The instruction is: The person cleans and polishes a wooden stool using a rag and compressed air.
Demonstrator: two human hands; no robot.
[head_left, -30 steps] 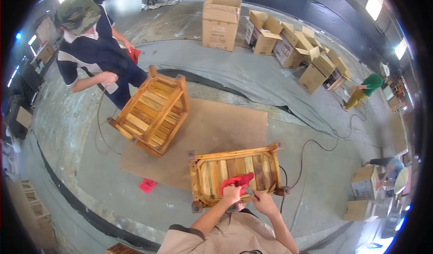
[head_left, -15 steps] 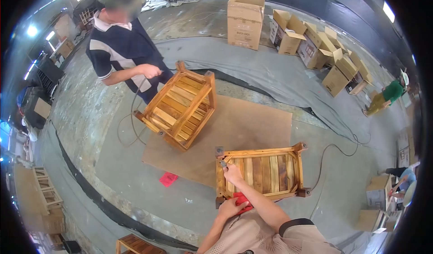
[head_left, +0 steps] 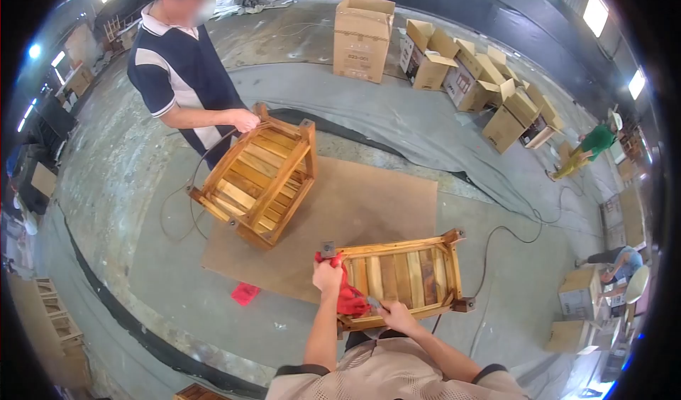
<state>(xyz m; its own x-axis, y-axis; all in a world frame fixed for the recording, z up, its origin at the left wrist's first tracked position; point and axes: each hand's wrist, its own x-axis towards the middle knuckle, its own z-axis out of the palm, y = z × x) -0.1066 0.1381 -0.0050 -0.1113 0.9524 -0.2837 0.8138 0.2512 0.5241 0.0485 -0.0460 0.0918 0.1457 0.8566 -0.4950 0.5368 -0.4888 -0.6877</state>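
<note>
Left hand (head_left: 327, 276) grips red cloth (head_left: 352, 297) at wooden frame (head_left: 399, 244) corner
Right hand (head_left: 399, 316) closed round grey tool (head_left: 374, 303), by the cloth

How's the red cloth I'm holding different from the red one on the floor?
Your left hand grips the held cloth, while no hand touches the floor cloth. The held cloth hangs long and rumpled at one end of the wooden frame; the floor cloth looks like a smaller patch, lying near the brown sheet. Both are red.

Left hand (head_left: 327, 276) reaches farther forward, fingers curled; right hand (head_left: 399, 317) angles inward, closed
</note>
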